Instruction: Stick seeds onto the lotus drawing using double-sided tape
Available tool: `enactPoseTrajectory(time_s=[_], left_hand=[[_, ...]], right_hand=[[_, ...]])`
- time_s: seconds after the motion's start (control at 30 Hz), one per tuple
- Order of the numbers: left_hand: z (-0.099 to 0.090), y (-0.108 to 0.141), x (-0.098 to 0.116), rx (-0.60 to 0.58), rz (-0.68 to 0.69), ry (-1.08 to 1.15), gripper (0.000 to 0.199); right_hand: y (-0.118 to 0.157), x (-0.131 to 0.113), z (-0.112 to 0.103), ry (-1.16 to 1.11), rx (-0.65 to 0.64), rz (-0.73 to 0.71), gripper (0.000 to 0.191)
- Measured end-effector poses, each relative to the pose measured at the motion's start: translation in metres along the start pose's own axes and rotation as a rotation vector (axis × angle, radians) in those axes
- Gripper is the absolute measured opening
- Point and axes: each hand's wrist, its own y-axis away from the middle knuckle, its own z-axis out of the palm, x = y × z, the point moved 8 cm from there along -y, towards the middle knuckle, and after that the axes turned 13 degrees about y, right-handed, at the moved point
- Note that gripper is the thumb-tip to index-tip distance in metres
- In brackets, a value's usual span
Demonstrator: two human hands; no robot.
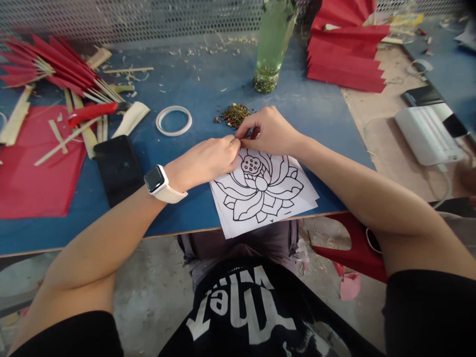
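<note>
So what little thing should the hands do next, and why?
Maybe the left hand and right hand should slide the lotus drawing a bit farther onto the blue table: its near corner pokes past the table's edge, and both hands are together at its far end.

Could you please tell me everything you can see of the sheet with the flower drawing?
The sheet looks like white paper, bearing a flower in black outline: uncoloured petals around a dotted centre. It lies face up, askew, on the blue table, its near left corner jutting past the edge. A second sheet shows beneath at its right corner. The left hand and right hand meet at its far edge, partly hiding it; whether they grip it is unclear.
</note>
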Motion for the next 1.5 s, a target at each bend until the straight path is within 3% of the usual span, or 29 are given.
enactPoseTrajectory(time_s=[0.4,0.57,0.7,0.87,1.17,1.37,1.5], left_hand=[[-0.002,0.0,-0.016,0.041,-0.024,0.121,0.031],[-0.009,0.003,-0.032,0.102,0.046,0.321,0.02],[-0.013,0.007,-0.036,0.124,0.11,0.413,0.023],[-0.006,0.006,-0.029,0.103,0.127,0.352,0.024],[0.002,0.003,-0.018,0.03,0.031,0.157,0.038],[0.001,0.002,-0.033,0.088,-0.038,0.117,0.031],[-0.002,0.005,-0.038,0.147,0.025,0.235,0.025]], right_hand=[[0.001,-0.001,-0.002,-0.002,0.017,-0.007,0.018],[0.001,0.0,-0.001,0.0,0.015,-0.003,0.016],[0.002,-0.001,-0.002,-0.007,0.013,-0.008,0.017],[0.002,-0.003,-0.003,-0.01,0.003,-0.004,0.02],[0.001,-0.001,-0.001,-0.01,0.002,-0.003,0.019],[0.002,0.002,0.0,0.001,0.013,0.005,0.016],[0.002,0.0,0.0,-0.005,0.009,-0.011,0.016]])
